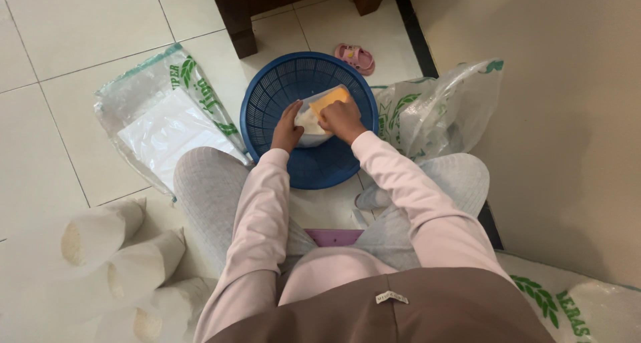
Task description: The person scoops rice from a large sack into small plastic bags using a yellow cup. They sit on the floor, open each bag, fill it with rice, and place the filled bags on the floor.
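Plastic bag (319, 113) between both hands.

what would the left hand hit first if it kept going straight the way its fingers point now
The left hand points up the picture, into the blue basket. Straight on, it would most likely meet the basket's far mesh wall, passing just left of the clear bag with the orange block. Depth is hard to judge from above.

The pale tiled floor (80, 23) carried a blue basket (267, 96), a flat clear sack (167, 116) left of it, a crumpled sack (441, 109) right, and a pink sandal (355, 57) beyond.
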